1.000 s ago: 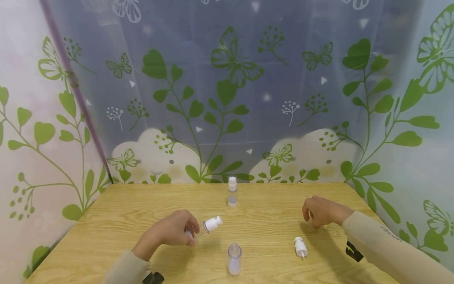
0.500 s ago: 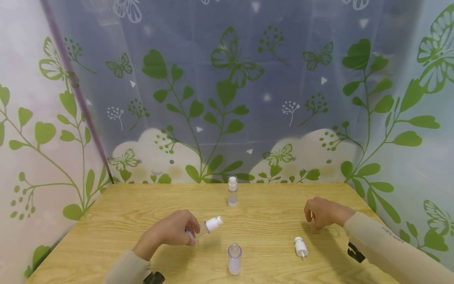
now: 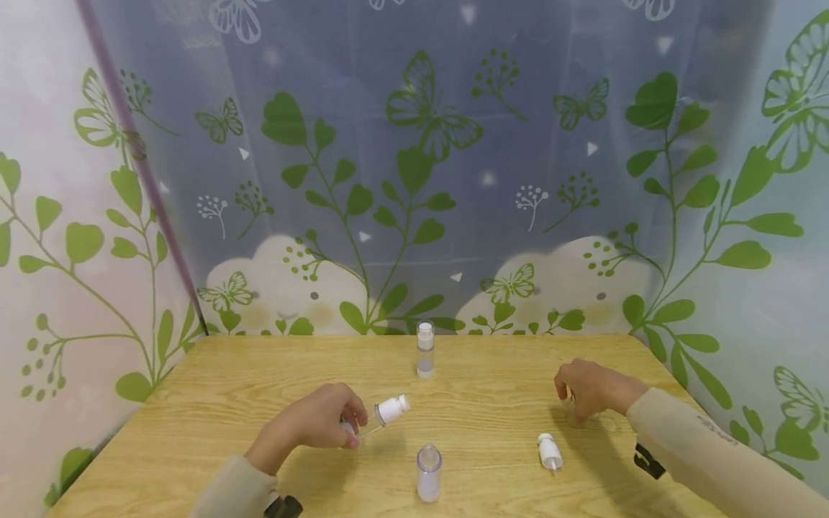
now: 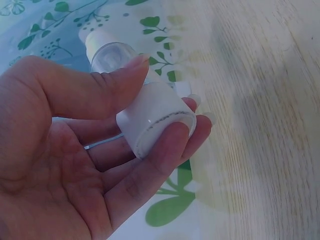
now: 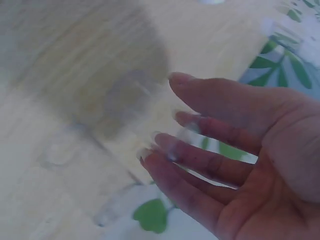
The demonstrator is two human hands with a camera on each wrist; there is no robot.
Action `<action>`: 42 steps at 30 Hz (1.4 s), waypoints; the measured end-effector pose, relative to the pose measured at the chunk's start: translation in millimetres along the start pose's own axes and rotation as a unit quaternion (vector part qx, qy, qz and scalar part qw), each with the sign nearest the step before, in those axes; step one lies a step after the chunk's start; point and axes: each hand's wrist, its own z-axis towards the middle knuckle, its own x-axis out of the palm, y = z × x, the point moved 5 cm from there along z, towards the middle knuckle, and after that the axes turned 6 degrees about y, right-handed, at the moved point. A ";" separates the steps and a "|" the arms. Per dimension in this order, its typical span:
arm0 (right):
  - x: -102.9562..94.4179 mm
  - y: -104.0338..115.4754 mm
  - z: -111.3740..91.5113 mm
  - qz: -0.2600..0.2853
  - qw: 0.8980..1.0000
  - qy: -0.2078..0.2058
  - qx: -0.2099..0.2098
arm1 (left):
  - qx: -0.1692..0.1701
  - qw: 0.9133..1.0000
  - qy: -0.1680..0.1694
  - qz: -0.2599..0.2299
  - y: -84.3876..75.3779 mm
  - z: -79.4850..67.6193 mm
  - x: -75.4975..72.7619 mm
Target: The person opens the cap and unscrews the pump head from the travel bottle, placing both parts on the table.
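Note:
My left hand (image 3: pixel 320 416) holds a small clear pump bottle (image 4: pixel 155 120) at its white base, thumb on one side and fingers round the other. The bottle tilts, its white pump top (image 3: pixel 391 409) pointing right and up. Over the right side of the table, my right hand (image 3: pixel 586 387) has bent fingers, with a see-through cap (image 5: pixel 186 141) showing faintly between thumb and fingertips. Its outline is blurred. A loose white pump head (image 3: pixel 549 452) lies nearer the front, below that hand. Between the hands stands a clear bottle without a pump (image 3: pixel 428 475).
Farther back on the wooden table (image 3: pixel 291 360), a capped pump bottle (image 3: pixel 424 350) stands upright. Another faint clear outline (image 5: pixel 60 150) lies on the tabletop by the right fingers. A curtain (image 3: pixel 363 158) with leaves and butterflies hangs behind the table's back edge.
Both hands stay almost where they were. The bottle in the left hand has shifted a touch to the right; the things on the table have not moved.

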 end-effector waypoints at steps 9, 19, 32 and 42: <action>-15.4 24.3 1.8 -0.040 0.999 -0.019 -0.029 | 0.000 1.000 0.003 -0.007 -1.9 1.4 0.9; -27.3 48.6 5.5 -0.041 0.995 -0.040 -0.084 | 0.001 1.000 -0.003 0.001 -6.8 5.4 -1.1; -39.3 114.0 16.5 -0.025 0.982 -0.065 -0.176 | 0.007 0.999 -0.028 0.029 -26.2 13.8 -5.0; -35.9 142.4 28.9 0.011 0.974 -0.080 -0.212 | 0.012 0.998 -0.037 0.054 -36.6 22.3 -4.3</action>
